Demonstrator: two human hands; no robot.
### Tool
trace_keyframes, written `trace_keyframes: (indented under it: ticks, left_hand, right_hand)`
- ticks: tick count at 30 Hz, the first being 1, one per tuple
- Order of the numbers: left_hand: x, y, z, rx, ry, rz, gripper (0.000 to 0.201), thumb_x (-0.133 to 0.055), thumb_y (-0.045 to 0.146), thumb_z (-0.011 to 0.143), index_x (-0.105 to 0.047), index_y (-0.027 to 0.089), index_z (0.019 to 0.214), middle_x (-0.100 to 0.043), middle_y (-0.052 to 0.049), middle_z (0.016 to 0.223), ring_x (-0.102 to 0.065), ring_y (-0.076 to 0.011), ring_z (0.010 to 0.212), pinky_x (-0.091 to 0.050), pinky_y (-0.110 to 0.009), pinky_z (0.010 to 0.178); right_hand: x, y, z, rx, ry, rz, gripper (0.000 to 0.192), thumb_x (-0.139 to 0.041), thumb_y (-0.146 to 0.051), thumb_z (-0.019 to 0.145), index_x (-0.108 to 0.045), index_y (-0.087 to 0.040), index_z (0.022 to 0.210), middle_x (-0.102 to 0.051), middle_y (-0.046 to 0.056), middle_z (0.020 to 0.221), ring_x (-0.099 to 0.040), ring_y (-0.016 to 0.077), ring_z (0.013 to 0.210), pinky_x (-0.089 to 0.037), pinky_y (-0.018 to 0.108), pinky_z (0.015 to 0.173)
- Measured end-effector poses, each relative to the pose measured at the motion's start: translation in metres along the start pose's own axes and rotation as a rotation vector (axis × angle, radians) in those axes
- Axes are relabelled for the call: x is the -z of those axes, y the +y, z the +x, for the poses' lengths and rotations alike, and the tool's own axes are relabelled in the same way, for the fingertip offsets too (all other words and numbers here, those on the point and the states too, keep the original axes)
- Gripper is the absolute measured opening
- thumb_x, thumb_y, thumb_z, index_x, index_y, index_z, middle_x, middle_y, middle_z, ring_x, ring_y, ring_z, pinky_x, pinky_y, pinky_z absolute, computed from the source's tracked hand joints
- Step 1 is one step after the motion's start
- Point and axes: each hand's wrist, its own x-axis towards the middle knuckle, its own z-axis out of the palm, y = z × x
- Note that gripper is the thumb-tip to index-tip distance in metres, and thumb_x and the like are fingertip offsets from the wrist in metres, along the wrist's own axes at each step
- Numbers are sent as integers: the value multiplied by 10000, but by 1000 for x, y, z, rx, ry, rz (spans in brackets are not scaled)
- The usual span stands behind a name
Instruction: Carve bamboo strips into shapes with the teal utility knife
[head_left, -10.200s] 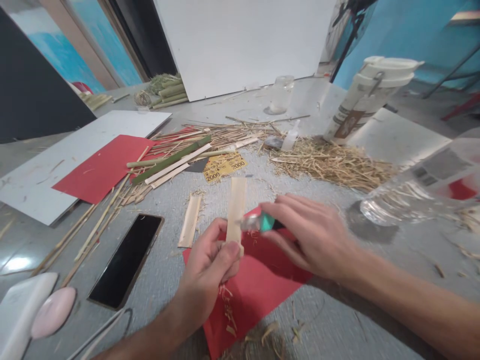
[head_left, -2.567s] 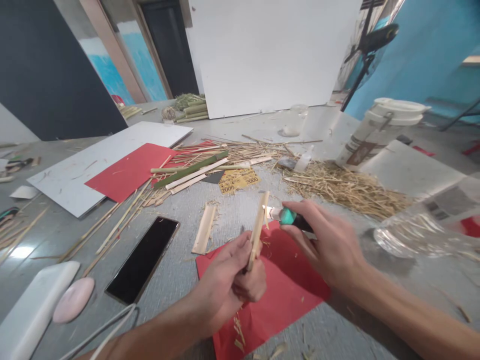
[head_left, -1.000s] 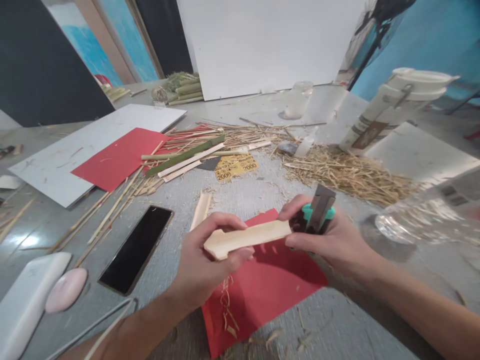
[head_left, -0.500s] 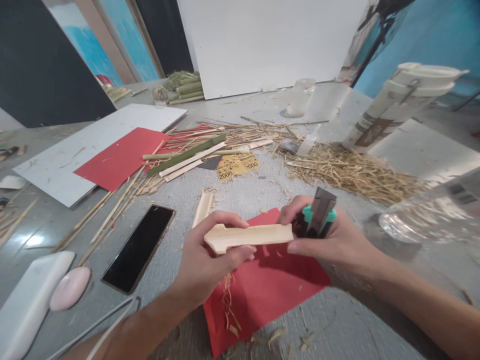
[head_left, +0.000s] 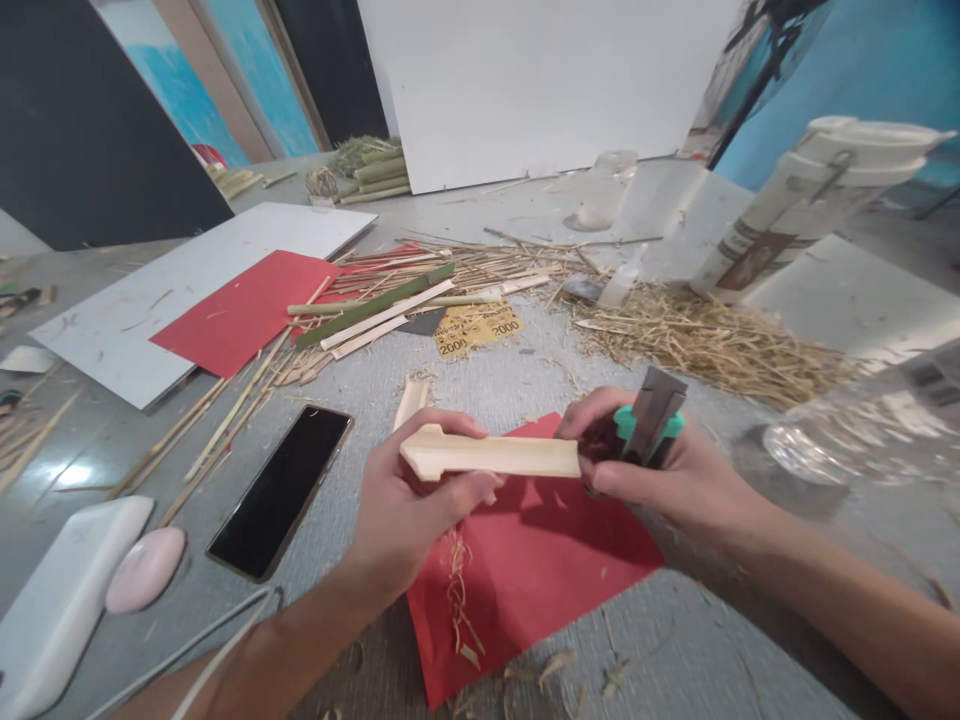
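Gray tabletop (head_left: 484, 388) in head view, white panel (head_left: 540, 90) standing at the back. Landmark: red sheet (head_left: 540, 580), near edge of table, pale curled shavings (head_left: 459, 590) on its left part. Notched bamboo strip (head_left: 510, 456) held above the sheet's far part, roughly level. Left hand (head_left: 411, 500) curled, strip pinched between thumb and fingers. Right hand (head_left: 686, 485) closed around teal-collared cutter (head_left: 651, 418), blade up; thumb and index at strip's plain end, contact unclear. Phone (head_left: 281, 492) left of sheet. Sandpaper (head_left: 480, 328) beyond sheet; straw pile (head_left: 712, 340) beyond it, to the right.
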Motion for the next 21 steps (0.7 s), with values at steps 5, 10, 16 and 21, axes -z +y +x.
trace_keyframes:
  ticks: [5,10,16,21]
  left_hand:
    - [1,-2,3,13,52,-46,241,-875,184,789,-746,237,985,-675,50,645,-627,-87,537,-492,-169,519]
    - [2,-3,5,34,74,-47,247,-869,232,799,-739,228,1008,-656,47,623,-593,-88,516,-407,-160,450]
    - [3,-5,6,10,86,-59,261,-907,286,786,-758,215,988,-659,34,659,-564,-87,531,-424,-177,470]
    - [2,-6,6,-3,61,-91,280,-939,367,772,-782,212,945,-694,8,725,-566,-89,576,-448,-183,508]
  right_hand:
    - [4,5,-1,-31,-9,34,191,-768,-427,990,-735,-295,1124,-644,-10,811,-554,141,698,-392,282,608]
    - [5,6,0,-30,-22,50,155,-724,-415,1023,-735,-296,1122,-641,-5,835,-523,139,686,-379,283,602]
    - [5,5,3,33,0,-10,158,-689,-432,1035,-768,-298,1064,-753,48,1050,-666,209,870,-518,345,743]
    - [3,2,4,41,106,-45,147,-711,-463,1014,-784,-340,1044,-703,35,1449,-602,324,1386,-493,493,1102]
